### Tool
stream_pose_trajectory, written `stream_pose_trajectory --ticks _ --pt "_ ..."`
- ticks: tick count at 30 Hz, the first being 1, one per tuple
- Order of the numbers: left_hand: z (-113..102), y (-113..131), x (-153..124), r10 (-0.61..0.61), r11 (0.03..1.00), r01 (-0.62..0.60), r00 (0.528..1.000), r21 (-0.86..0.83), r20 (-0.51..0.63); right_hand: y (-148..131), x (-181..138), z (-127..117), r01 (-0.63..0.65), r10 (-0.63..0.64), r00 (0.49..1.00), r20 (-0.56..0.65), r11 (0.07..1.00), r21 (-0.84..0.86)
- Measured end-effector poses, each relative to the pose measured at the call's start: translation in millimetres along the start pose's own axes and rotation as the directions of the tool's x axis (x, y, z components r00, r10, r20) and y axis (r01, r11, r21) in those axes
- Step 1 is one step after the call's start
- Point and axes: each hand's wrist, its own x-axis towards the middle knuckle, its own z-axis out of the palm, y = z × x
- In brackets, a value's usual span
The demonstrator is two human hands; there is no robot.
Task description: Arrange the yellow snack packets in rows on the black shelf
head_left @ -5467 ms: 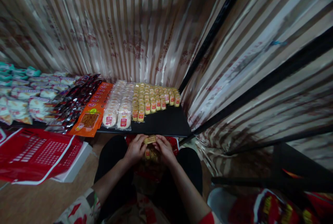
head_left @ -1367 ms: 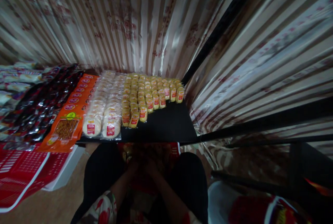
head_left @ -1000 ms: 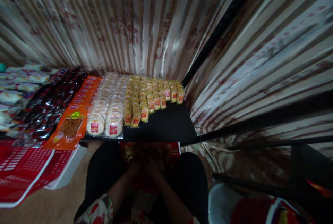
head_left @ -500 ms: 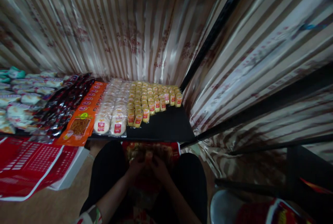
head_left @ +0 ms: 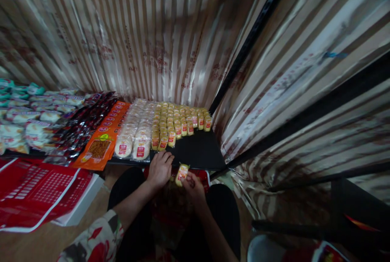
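In my right hand [head_left: 196, 189] is a small yellow wrapped snack cake [head_left: 182, 174] with a red and white label, pinched at its lower right side. It is held just below the shelf's front edge. My left hand [head_left: 160, 168] is at that edge, palm down, fingers loosely bent and slightly apart, with nothing visible in them. Just beyond it stand rows of similar yellow snack cakes [head_left: 171, 138] on the black shelf [head_left: 198, 150]. A red bag [head_left: 207, 176] lies between my knees, its contents dark and partly hidden by my hands.
Left of the yellow cakes are clear-wrapped round white cakes [head_left: 141, 148], an orange snack packet [head_left: 97, 148], dark shiny packets [head_left: 82, 132] and white packets [head_left: 38, 134]. A red bag with white trim [head_left: 39, 197] hangs below. Black frame bars [head_left: 274, 136] cross the right side.
Both hands have risen from the red bag between my knees. The left has moved up to the shelf edge; the right now lifts a yellow snack cake into clear view.
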Motion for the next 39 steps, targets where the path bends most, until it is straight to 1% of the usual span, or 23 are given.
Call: stream_pose_trajectory --ticks 2,5,9,14,18,22,26,29,32,36,39 --pt "0 -3 10 -0.008 0.999 0.009 1.000 0.054 -0.017 -3 -1 2 0.003 -0.003 1.000 -0.013 1.000 0.019" --pt "6 -12 17 -0.016 0.994 0.021 0.999 0.112 -0.048 -6 -2 3 0.031 -0.030 0.999 -0.025 1.000 0.007" --pt "14 -24 17 -0.027 0.986 0.039 0.997 0.160 -0.072 -9 2 5 0.058 -0.058 0.998 -0.019 0.998 -0.014" --pt "25 -31 13 -0.037 0.986 0.053 0.994 0.158 -0.106 -15 17 6 0.056 -0.056 0.998 0.011 0.998 -0.011" --pt "36 -34 12 -0.033 0.988 0.051 0.992 0.143 -0.123 -26 39 6 0.107 -0.105 0.994 0.022 0.992 -0.061" --pt "41 -37 12 -0.035 0.987 0.054 0.991 0.151 -0.130 -33 76 3 0.170 -0.172 0.985 -0.008 0.978 -0.119" --pt "41 -37 13 -0.038 0.986 0.060 0.990 0.154 -0.139 -35 112 3 0.171 -0.191 0.979 -0.078 0.962 -0.211" --pt "41 -36 13 -0.041 0.985 0.066 0.987 0.160 -0.155 -38 131 6 0.174 -0.203 0.976 -0.083 0.947 -0.269" --pt "41 -35 14 -0.037 0.982 0.066 0.986 0.176 -0.162 -43 144 13 0.189 -0.231 0.969 -0.083 0.917 -0.351" --pt "40 -33 16 -0.049 0.974 0.085 0.984 0.208 -0.173 -46 154 20 0.203 -0.278 0.956 -0.092 0.856 -0.476" --pt "40 -32 17 -0.047 0.968 0.088 0.984 0.234 -0.175 -43 157 20 0.230 -0.295 0.953 -0.071 0.854 -0.466"
